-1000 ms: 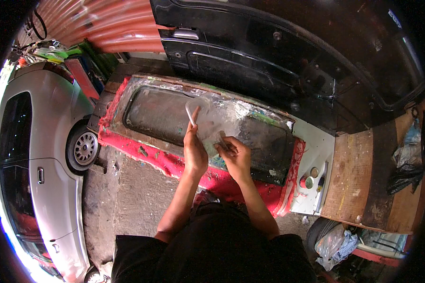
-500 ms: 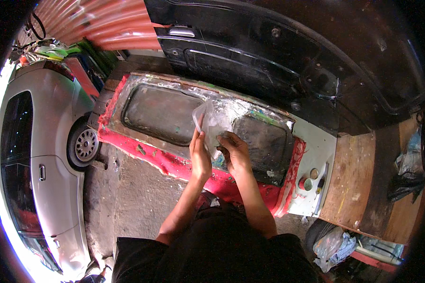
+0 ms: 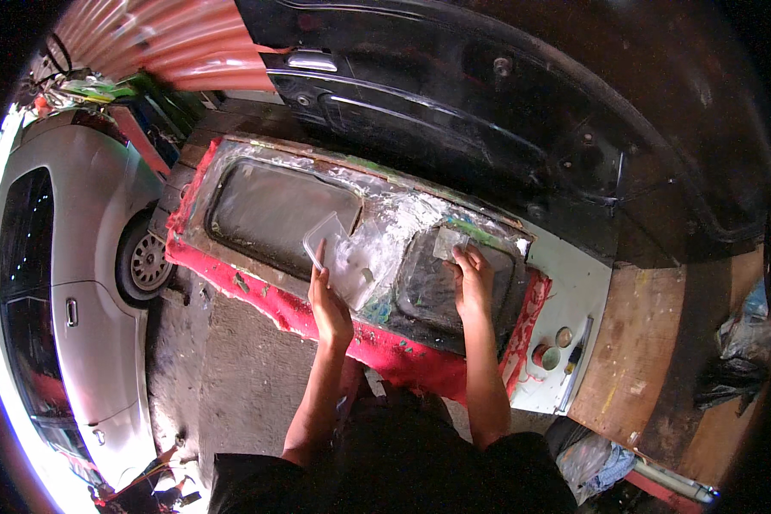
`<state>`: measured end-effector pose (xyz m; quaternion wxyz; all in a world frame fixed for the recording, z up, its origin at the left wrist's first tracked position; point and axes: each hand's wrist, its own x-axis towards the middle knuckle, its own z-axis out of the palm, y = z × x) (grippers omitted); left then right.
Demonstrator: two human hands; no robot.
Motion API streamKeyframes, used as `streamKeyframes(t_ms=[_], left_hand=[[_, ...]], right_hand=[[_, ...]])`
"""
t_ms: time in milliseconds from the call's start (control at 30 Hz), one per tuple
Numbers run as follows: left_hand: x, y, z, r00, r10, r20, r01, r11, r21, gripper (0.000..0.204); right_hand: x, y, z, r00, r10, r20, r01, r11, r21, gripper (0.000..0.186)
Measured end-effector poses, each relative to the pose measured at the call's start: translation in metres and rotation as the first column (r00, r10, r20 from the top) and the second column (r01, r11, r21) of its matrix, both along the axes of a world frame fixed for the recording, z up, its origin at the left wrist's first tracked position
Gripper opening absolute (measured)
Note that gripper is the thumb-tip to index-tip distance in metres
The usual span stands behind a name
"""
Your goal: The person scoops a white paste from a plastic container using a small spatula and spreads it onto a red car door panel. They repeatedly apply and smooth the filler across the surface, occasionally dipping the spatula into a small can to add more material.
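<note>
My left hand [image 3: 331, 310] grips the edge of a clear plastic tub [image 3: 349, 267], tilted so that whitish material shows inside. Off to its right, my right hand [image 3: 473, 278] pinches a small, flat, greyish square piece [image 3: 448, 243], perhaps a scraper; its exact kind is unclear. Both hands are above a worn bench top [image 3: 377, 193] with two dark, framed recessed panels. White smears [image 3: 415, 212] cover the bench between the panels, just beyond the tub. Red cloth [image 3: 257, 298] hangs along the bench's near edge.
A large black vehicle panel [image 3: 454, 94] rises behind the bench. On the white surface at right are an open tin [image 3: 545, 356], a round lid [image 3: 564, 337] and a dark-handled tool [image 3: 575, 355]. A silver car [image 3: 94, 283] stands at left; wooden boards [image 3: 630, 343] lie at far right.
My right hand has moved right, away from the tub, with the flat piece. My left hand has shifted left and tipped the tub, exposing its inside. The view has shifted slightly.
</note>
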<state>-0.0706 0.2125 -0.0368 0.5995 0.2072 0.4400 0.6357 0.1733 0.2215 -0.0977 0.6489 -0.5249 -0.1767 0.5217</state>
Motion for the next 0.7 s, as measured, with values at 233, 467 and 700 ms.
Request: streamKeyframes(t_ms=[233,467,700], left_hand=[[-0.007,0.018,-0.042,0.995,-0.101,0.019,0.101,0.994,-0.036,0.063],[-0.032,0.073,-0.074,0.956,-0.292,0.010,0.292,0.956,0.038,0.064],[-0.051,0.118,-0.094,0.921,-0.389,0.034,0.388,0.921,0.033,0.068]], right_hand=[[-0.005,0.047,-0.050,0.941,-0.099,0.325,0.124,0.991,-0.056,0.013],[-0.023,0.076,-0.095,0.694,-0.155,0.703,0.287,0.955,-0.072,0.025],[-0.051,0.090,-0.110,0.462,-0.233,0.856,0.302,0.949,0.095,0.017]])
